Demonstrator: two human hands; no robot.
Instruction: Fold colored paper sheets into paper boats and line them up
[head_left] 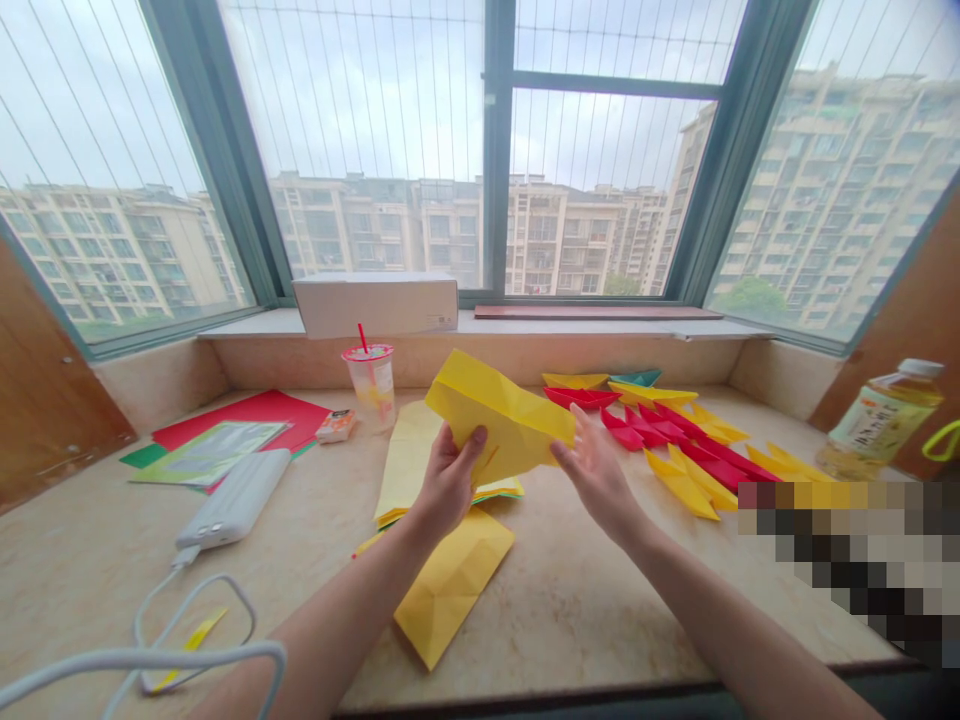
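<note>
A creased sheet of yellow paper (504,405) is held up above the counter between both hands. My left hand (450,480) grips its lower left edge, thumb on the near face. At the right end, my right hand (592,460) pinches the lower corner with the thumb while its other fingers are partly spread. Beneath lies another folded yellow paper (454,585), flat on the counter. A stack of creased yellow paper (405,455) sits behind my left hand, partly hidden by it. To the right are several folded paper boats, among them a red boat (581,398) and a yellow boat (690,482).
Left on the counter (585,620) are red paper sheets (240,415), a white power bank (236,500) with a white cable (150,655), and a small orange-and-white box (336,427). A plastic cup (373,390) with a straw stands behind. A drink bottle (877,420) stands right; a white box (375,305) rests on the sill.
</note>
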